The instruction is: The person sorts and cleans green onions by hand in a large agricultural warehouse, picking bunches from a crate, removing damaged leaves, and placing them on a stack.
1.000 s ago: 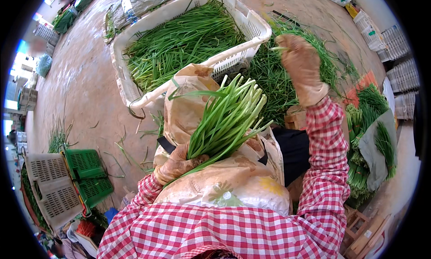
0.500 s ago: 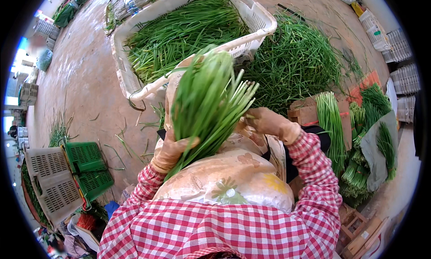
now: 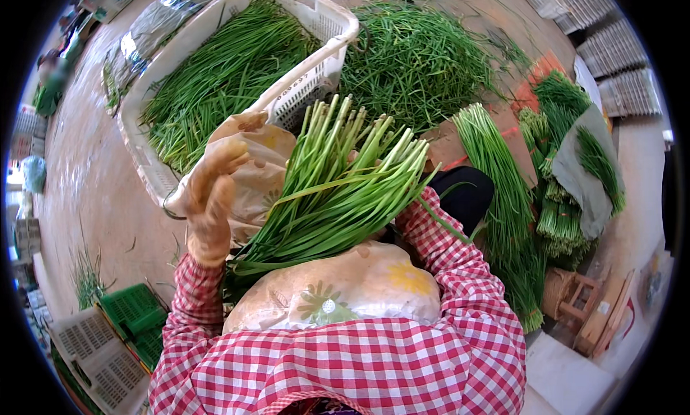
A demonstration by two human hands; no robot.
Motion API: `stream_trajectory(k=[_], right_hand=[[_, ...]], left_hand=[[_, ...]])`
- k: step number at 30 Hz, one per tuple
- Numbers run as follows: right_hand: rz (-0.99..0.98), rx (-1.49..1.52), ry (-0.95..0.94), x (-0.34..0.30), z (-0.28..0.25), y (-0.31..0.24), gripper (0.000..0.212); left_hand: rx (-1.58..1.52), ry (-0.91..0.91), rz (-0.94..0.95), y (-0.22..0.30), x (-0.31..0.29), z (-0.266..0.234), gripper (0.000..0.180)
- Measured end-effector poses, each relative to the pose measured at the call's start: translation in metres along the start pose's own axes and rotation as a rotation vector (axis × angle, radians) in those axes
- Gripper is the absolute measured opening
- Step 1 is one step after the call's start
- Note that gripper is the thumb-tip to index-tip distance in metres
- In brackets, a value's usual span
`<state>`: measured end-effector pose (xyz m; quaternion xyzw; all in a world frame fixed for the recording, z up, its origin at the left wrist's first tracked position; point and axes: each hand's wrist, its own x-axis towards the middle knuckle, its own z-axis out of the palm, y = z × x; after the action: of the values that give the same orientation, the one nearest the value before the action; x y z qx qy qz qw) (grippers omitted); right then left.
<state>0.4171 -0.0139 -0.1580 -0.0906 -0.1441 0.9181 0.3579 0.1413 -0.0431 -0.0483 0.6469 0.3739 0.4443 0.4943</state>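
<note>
Beside the green stalks (image 3: pixel 345 210), left hand (image 3: pixel 210 203), fingers parted, right hand behind, grip hidden

"What pattern is the shirt (image 3: pixel 330 357)?"
"Red-and-white checks. The apron (image 3: pixel 374 271) is cream with brownish patches, a green flower (image 3: pixel 325 304) and a yellow one."
"And the bunch of greens (image 3: pixel 334 210)?"
"Green leaves, paling to whitish stalk ends."
"The large crate (image 3: pixel 302 84)?"
"White; a smaller crate (image 3: pixel 131 313), lower left, is bright green."
</note>
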Motion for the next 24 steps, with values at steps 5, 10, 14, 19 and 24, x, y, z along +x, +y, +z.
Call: stream_trajectory(k=[5, 10, 14, 19, 24], right_hand=[[0.010, -0.087, 0.015, 0.006, 0.003, 0.005, 0.055], [-0.043, -0.545, -0.021, 0.006, 0.040, -0.040, 0.051], [0.045, -0.904, 0.328, -0.033, 0.042, -0.084, 0.068], [0.346, -0.975, 0.208, -0.059, 0.102, -0.074, 0.062], [0.289, -1.193, 0.281, -0.052, 0.132, -0.102, 0.046]], left_hand=[[-0.719, 0.041, -0.522, -0.053, -0.020, 0.026, 0.071], [-1.096, -0.031, -0.759, -0.093, -0.069, 0.027, 0.076], [-1.114, -0.043, -0.770, -0.076, -0.076, 0.018, 0.077], [-0.983, -0.017, -0.748, -0.052, -0.086, 0.017, 0.078], [-0.841, 0.018, -0.741, -0.033, -0.107, 0.018, 0.080]])
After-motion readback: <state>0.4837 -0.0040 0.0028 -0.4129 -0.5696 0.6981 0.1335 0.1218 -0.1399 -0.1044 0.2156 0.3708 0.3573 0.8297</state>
